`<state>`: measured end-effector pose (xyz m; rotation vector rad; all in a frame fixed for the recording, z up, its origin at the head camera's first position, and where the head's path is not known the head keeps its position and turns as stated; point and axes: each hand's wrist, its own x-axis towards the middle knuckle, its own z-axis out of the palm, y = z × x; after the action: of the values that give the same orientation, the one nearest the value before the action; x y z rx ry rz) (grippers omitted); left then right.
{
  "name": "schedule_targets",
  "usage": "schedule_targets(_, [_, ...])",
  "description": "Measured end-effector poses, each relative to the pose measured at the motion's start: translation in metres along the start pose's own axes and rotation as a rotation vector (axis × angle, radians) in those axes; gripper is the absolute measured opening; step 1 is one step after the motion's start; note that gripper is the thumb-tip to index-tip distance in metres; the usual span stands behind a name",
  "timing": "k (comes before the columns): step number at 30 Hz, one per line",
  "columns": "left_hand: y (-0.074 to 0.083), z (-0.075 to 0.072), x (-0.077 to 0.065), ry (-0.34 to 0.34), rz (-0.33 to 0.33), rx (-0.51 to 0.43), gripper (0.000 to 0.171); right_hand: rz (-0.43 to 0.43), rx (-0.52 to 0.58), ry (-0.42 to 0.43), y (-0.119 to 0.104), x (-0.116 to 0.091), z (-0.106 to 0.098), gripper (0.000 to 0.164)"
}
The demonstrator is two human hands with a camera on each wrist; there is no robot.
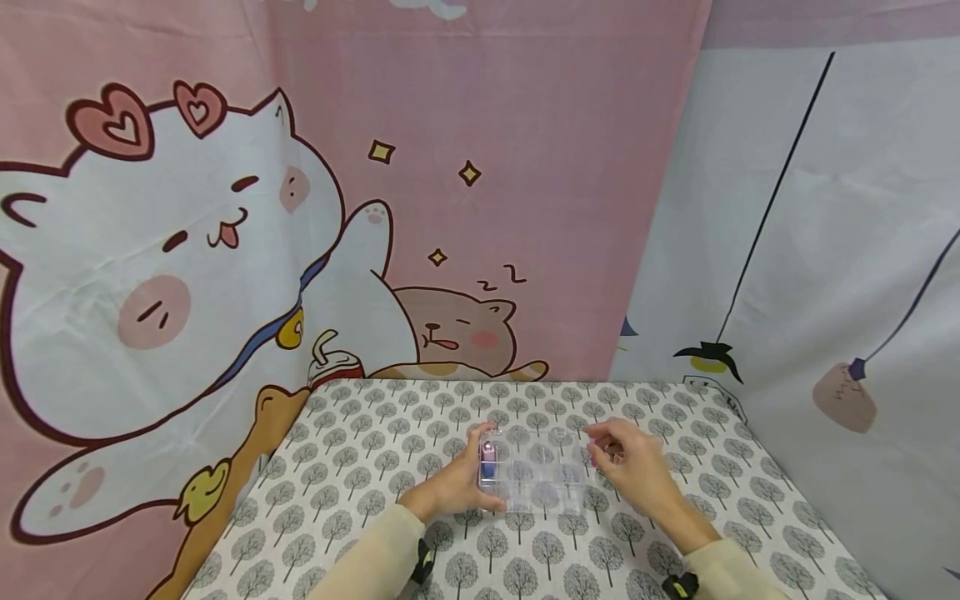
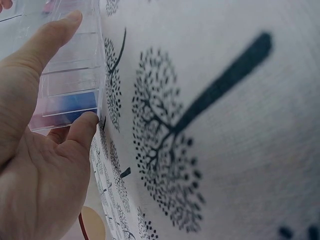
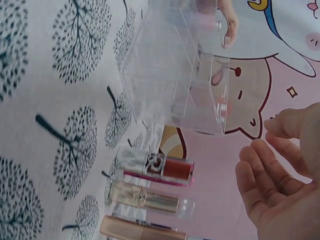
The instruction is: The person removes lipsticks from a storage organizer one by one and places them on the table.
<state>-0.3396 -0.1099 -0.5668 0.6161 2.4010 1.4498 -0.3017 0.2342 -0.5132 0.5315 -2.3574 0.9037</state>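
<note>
A clear plastic organizer box with several compartments stands on the cloth. My left hand grips its left end, thumb at the near side and fingers at the far side. In its end compartment sits a small pink and blue item, whose blue part shows through the wall in the left wrist view. My right hand is just off the box's right end, its fingers loosely bent with nothing between them. Beside it stand a red lip gloss tube, a gold tube and a longer rose-gold tube.
A white tablecloth with grey tree prints covers the table. Behind hangs a pink cartoon curtain, and a pale curtain runs along the right. The tubes are largely hidden behind my right hand in the head view.
</note>
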Motion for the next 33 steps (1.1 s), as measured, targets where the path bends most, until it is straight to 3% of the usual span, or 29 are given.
schedule_targets(7, [0.001,0.0,-0.001,0.008,-0.006,0.008,0.141,0.017,0.043,-0.042,-0.008,0.0,0.013,0.028])
schedule_targets(14, [0.001,0.001,-0.003,0.013,-0.006,0.027,0.141,-0.076,0.055,-0.031,-0.014,0.0,0.029,0.031])
schedule_targets(19, [0.001,0.0,-0.002,0.01,-0.001,0.036,0.142,-0.093,0.07,-0.059,-0.017,0.003,0.042,0.032])
schedule_targets(26, [0.002,0.0,0.0,0.007,0.027,0.027,0.142,0.048,0.107,-0.168,-0.027,0.01,0.055,0.032])
schedule_targets(33, [-0.002,0.0,0.002,0.016,0.004,0.066,0.142,0.039,0.12,-0.178,-0.032,0.015,0.072,0.033])
